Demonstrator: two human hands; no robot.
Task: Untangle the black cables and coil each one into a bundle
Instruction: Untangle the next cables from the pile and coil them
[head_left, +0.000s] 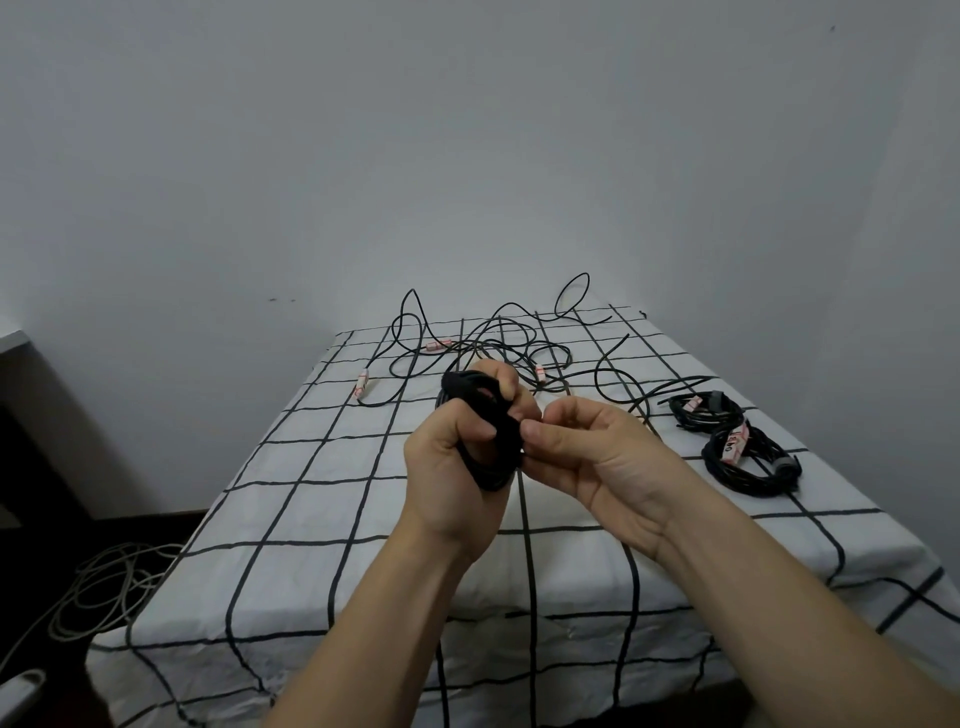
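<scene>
My left hand (452, 462) is closed around a coiled black cable bundle (493, 441), held above the middle of the table. My right hand (582, 452) pinches the black strap or cable end at the bundle's right side with thumb and fingertips. Behind my hands, a tangle of loose black cables (488, 348) with pink-and-white labels sprawls over the far half of the table. Two finished black bundles lie at the right: a smaller one (701, 410) and a larger one (748, 462), each with a label.
The table (311, 493) wears a white cloth with a black grid and stands against a pale wall. A heap of light grey cable (109, 587) lies on the dark floor at the left. A white object (18, 686) shows at the bottom left corner.
</scene>
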